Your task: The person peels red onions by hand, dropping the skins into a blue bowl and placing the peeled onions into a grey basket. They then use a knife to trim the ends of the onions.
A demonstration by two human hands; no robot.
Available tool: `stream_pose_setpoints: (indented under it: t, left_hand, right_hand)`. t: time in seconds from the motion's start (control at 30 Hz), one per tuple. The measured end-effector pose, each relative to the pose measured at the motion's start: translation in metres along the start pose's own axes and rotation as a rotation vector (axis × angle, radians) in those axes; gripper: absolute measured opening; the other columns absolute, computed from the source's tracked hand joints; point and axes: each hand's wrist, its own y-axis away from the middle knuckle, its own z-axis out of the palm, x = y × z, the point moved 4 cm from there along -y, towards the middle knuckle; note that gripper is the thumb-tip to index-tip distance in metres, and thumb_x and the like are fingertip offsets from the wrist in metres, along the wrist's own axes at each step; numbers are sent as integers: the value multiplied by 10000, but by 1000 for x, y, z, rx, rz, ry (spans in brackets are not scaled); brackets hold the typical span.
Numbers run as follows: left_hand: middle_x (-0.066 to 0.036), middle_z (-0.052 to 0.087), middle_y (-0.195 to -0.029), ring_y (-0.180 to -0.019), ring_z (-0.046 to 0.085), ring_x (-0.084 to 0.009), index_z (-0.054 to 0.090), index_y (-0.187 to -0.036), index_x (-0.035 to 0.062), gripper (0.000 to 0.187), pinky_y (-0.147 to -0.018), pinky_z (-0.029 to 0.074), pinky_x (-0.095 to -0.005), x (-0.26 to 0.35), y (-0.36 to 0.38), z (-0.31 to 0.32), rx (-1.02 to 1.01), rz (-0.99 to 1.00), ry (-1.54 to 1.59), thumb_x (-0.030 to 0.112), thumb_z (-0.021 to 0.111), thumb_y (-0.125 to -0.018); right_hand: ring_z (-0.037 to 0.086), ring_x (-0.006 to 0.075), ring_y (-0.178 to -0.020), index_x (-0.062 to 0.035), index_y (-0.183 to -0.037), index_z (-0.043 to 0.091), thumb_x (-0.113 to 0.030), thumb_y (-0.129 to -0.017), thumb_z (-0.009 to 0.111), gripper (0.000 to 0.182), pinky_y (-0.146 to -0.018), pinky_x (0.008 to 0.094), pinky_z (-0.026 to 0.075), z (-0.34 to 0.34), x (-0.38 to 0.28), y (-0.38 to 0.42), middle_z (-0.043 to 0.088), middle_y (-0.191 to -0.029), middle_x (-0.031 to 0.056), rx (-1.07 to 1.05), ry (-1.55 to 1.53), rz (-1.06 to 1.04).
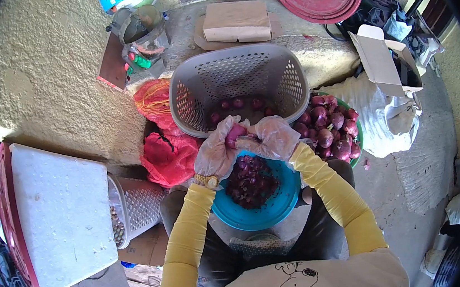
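With the clock face centred on the held onion, a white slab (63, 211) is seen between eight and nine o'clock, with a pale basket (146, 208) just beside it, and a red mesh bag (171, 156) is bunched at nine. The onion (235, 135) is gripped by the left hand (214, 155), its gloved fingers closed around the onion's left side. A grey basket (234, 50) is placed at twelve, with a few onions (238, 103) inside, and a blue basin (249, 220) is set at six, with dark red peelings (251, 183) held in it. The onion is approached from three to four o'clock by the right hand (275, 137), its gloved fingers bent inward; whether anything is pinched there cannot be told. The onion is held nearer the left palm; its long axis cannot be made out. At three, a green basin (360, 140) is heaped with onions, with a white sack (374, 128) beyond.
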Motion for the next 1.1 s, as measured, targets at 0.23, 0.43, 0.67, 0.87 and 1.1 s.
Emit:
stream_pose_setpoints:
  t: [0.23,0.43,0.67,0.87,1.1]
  left_hand:
    - [-150,641,-1201,-1133,648,-260,596,-1267,3,353,-936,590,-366,4,2,-5,135,84,-205,273,658,-1049]
    - [-165,592,-1171,-1126,637,-317,547,-1282,-34,407,-961,581,-451,18,3,-1,30,100,-132,286,648,-1051]
    - [-221,585,-1267,-1200,614,-366,514,-1362,-65,451,-1065,543,-535,15,2,4,40,-7,-44,292,564,-1090]
    - [-247,588,-1316,-1247,606,-387,518,-1363,-84,442,-1074,549,-529,14,-1,4,-20,24,-59,271,534,-1101]
    - [-221,593,-1377,-1250,611,-336,552,-1342,-89,434,-1066,560,-492,9,-3,3,-31,6,-61,276,497,-1114]
  right_hand:
    - [658,397,-688,-147,-991,712,-560,-943,690,416,-616,470,514,-10,-27,3,662,-730,130,75,-215,-278]
    - [679,390,-706,-160,-911,723,-595,-916,697,436,-644,504,522,2,-25,9,657,-682,122,-158,-60,-218]
    - [674,351,-666,-141,-850,709,-686,-798,763,550,-595,430,507,-8,-20,0,671,-700,96,138,-43,-250]
    - [689,353,-735,-124,-945,728,-771,-753,736,675,-684,451,524,-13,-13,2,685,-738,114,83,102,-31]
    - [677,371,-739,-113,-1121,752,-774,-752,736,757,-696,474,507,-14,-2,2,668,-738,139,155,55,50]
